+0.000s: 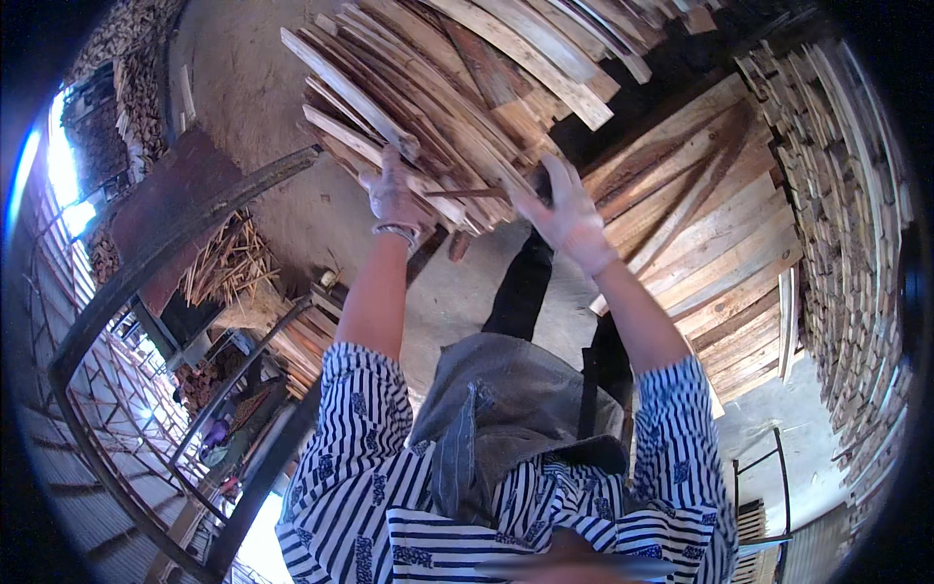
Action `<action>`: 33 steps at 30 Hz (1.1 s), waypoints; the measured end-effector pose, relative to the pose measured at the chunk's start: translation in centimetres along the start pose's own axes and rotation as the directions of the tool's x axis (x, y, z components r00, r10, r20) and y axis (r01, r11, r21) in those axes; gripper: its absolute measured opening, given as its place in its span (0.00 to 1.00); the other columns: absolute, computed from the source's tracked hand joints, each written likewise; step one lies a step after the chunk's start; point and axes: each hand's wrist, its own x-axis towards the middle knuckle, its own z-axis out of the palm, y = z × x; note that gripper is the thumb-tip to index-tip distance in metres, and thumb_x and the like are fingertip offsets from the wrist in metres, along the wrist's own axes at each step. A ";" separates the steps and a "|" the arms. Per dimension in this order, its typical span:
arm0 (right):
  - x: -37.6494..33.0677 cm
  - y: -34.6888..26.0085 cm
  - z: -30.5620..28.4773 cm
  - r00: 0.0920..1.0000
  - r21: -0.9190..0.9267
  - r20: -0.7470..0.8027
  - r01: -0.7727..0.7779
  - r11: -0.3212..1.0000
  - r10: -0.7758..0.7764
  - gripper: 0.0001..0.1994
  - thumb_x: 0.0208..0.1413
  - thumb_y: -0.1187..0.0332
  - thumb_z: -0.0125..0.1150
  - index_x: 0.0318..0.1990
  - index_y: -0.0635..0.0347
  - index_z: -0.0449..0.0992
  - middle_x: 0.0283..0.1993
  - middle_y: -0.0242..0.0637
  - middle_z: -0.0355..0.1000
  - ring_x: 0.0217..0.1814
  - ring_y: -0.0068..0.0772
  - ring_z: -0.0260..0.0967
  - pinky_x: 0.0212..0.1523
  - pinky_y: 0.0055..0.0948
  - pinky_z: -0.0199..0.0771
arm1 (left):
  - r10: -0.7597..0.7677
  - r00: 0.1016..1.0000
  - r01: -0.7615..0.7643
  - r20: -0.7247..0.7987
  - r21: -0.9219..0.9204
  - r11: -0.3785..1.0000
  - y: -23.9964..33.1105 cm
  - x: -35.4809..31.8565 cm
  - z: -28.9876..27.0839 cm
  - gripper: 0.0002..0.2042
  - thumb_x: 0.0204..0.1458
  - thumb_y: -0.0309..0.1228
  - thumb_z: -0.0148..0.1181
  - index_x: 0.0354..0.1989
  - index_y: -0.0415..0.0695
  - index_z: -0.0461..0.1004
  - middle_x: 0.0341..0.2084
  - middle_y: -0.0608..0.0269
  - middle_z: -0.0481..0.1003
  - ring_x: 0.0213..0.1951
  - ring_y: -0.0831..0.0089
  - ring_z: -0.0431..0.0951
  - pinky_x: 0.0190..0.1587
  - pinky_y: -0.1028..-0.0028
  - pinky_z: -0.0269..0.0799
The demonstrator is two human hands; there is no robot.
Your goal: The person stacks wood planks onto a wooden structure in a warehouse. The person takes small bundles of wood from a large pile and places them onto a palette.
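Your left hand (pixel 393 202) lay against the near left edge of the stack of slats (pixel 428 107), index finger reaching along a pale slat (pixel 348 91), thumb standing off to the side. Cannot tell whether its other fingers pinched anything; they were hidden. Your right hand (pixel 569 222) was spread, thumb well apart from the fingers, at the right side of the near ends.

The stack sat in front of you, between and beyond your hands, slats running away to the upper left. Near ends uneven; a thin reddish strip (pixel 465 194) lay crosswise among them.

Risks, as I judged them: no strap showed around the slats, so uneven pressure from your two hands could make the outer ones slip sideways. The pale slat looked the likeliest to go, lying at the edge. The crosswise strip could snag, or keep the ends from closing flush. Rough edges against uncovered fingers could leave splinters; a shifting slat could nip your left index finger. Your dark trouser leg (pixel 520 287) stood close below the ends, so a slat dropping toward the floor (pixel 443 292) could strike your foot.
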 end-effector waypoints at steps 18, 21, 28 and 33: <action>14.8 -11.1 9.9 0.873 -0.447 0.195 -0.326 0.833 0.446 0.55 0.49 0.30 0.62 0.72 0.65 0.52 0.68 0.63 0.61 0.70 0.58 0.62 0.65 0.49 0.67 | -0.236 0.954 0.223 0.186 0.089 0.971 1.9 0.3 3.1 0.42 0.56 0.51 0.65 0.73 0.44 0.52 0.58 0.51 0.70 0.49 0.66 0.75 0.47 0.63 0.75; 13.7 -12.7 9.6 0.833 -0.451 0.307 -0.299 0.841 0.461 0.61 0.46 0.26 0.62 0.75 0.65 0.47 0.67 0.65 0.62 0.69 0.59 0.64 0.66 0.48 0.68 | -0.140 0.953 0.165 0.269 -0.071 0.984 4.4 -1.4 2.0 0.44 0.59 0.47 0.63 0.76 0.44 0.44 0.60 0.48 0.69 0.55 0.61 0.73 0.55 0.62 0.73; 18.9 -13.0 13.1 0.869 -0.351 0.268 -0.315 0.882 0.417 0.63 0.45 0.21 0.56 0.77 0.60 0.45 0.67 0.61 0.65 0.67 0.58 0.68 0.65 0.46 0.71 | 0.114 0.981 -0.110 0.158 -0.034 0.993 -3.8 2.7 3.6 0.40 0.66 0.51 0.50 0.78 0.48 0.37 0.72 0.48 0.55 0.66 0.54 0.64 0.64 0.59 0.66; 17.7 -9.8 11.3 0.913 -0.363 0.125 -0.323 0.874 0.389 0.52 0.49 0.26 0.59 0.68 0.62 0.59 0.60 0.63 0.71 0.63 0.54 0.72 0.59 0.47 0.75 | -0.339 0.914 0.359 0.224 -0.055 0.932 7.0 -4.5 6.3 0.41 0.67 0.48 0.52 0.79 0.52 0.33 0.73 0.52 0.53 0.69 0.56 0.60 0.69 0.61 0.59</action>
